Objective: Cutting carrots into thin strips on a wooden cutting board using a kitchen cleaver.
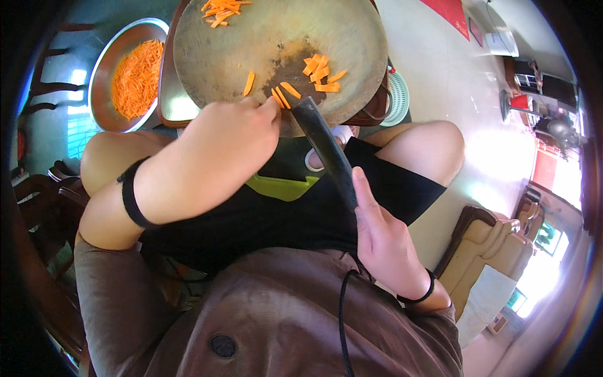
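A round wooden chopping board (220,69) lies in front of my knees. At its near edge my left hand (235,135) is closed, fingertips pressed down at a few thin carrot slices (280,97). My right hand (389,242) grips the handle of a dark-bladed kitchen knife (323,141). Its blade points away from me, seen nearly edge-on, with the tip just right of those slices. A single carrot stick (249,83) lies left of them. Flat carrot pieces (323,72) sit in a loose group at the right, and a small pile of carrot sticks (221,10) is at the far left.
Left of the board stands a metal basin (99,88) holding shredded carrot (136,78). A pale green plastic basket (397,100) is at the right, partly under the board. Between my legs shows a yellow-green plastic object (282,187). A beige sofa (483,251) stands farther right.
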